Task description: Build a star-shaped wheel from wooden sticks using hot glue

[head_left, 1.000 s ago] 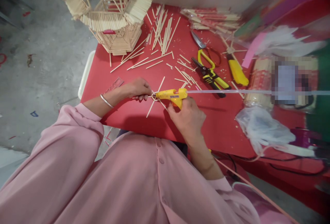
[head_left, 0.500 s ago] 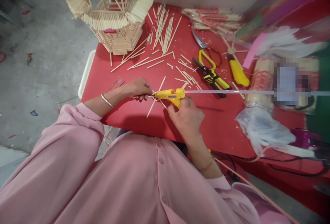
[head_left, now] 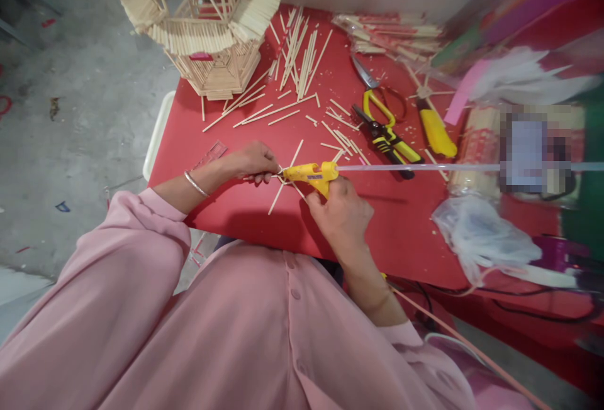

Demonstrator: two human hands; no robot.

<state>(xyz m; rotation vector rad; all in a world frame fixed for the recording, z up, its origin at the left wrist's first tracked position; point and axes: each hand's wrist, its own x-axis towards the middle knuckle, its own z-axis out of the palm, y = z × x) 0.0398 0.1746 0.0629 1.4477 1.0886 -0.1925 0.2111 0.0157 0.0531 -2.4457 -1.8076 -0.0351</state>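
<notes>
My right hand is closed round the handle of a yellow hot glue gun. A long clear glue stick sticks out of its back end to the right. The gun's nozzle meets the middle of a star of thin wooden sticks lying on the red table. From the left, my left hand pinches one arm of this star close to the nozzle; its fingertips are partly hidden. The exact spot where nozzle and sticks meet is too small to make out.
A stick-built pagoda model stands at the back left. Loose wooden sticks lie behind my hands. Pruning shears, scissors and a yellow-handled tool lie right. A plastic bag sits near the front right edge.
Almost nothing differs. The glue stick's far end sits slightly higher than before; both hands and the star stay in place.
</notes>
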